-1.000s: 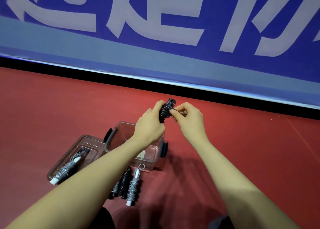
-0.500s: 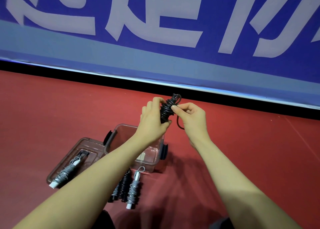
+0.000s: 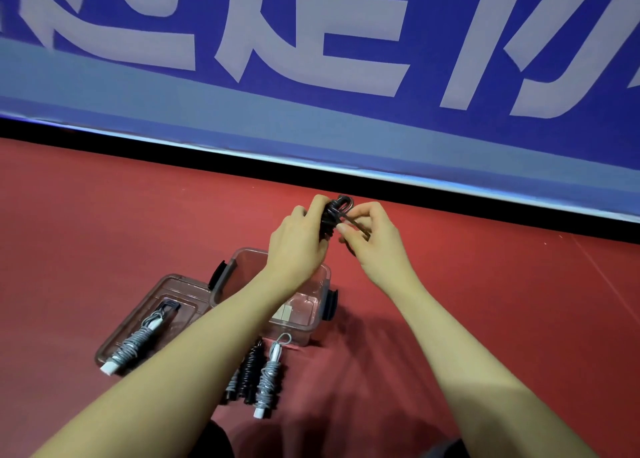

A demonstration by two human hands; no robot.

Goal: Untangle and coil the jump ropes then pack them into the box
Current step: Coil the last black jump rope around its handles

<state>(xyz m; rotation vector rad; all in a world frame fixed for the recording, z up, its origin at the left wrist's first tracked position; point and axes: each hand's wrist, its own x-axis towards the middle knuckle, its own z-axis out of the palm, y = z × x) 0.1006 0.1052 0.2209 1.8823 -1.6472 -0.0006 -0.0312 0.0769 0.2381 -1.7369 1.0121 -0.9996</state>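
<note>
Gripping coiled black rope (image 3: 329,220), left hand (image 3: 298,242); right hand (image 3: 374,242) pinching its thin glossy cord end.

Large white characters, cropped and unreadable, on the blue banner (image 3: 346,118)

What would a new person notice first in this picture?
Both hands meet in the middle: the left hand grips a black coiled rope, and the right hand pinches its loose end. Below them stands a clear box on the red floor.
</note>
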